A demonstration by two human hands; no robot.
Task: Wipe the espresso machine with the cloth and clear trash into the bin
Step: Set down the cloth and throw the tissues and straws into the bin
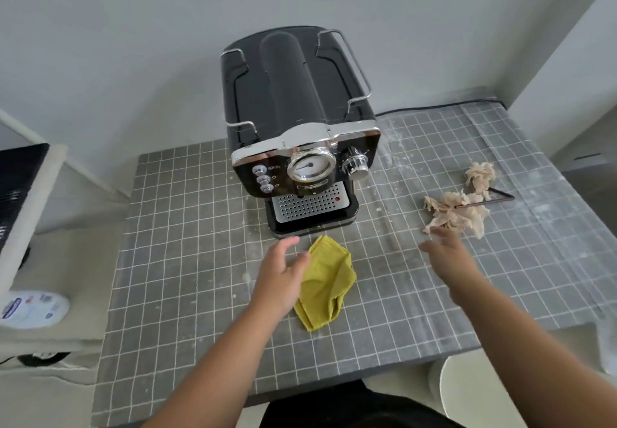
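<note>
A black and chrome espresso machine [300,133] stands at the back of a grey tiled table [187,260]. In front of it lies a crumpled yellow cloth [329,285]. My left hand [280,274] hovers open at the cloth's left edge, fingers spread, just touching or right above it. My right hand [447,257] is open too, reaching toward crumpled brown paper trash [457,210] on the right, fingertips just short of it. A second wad of brown paper [480,177] lies behind, with thin dark sticks [494,199] beside it.
White powder and crumbs dust the table right of the machine. A black cable runs along the back edge. A white round bin rim [467,391] shows below the table's front right corner. A white bottle [33,309] lies on a ledge at left.
</note>
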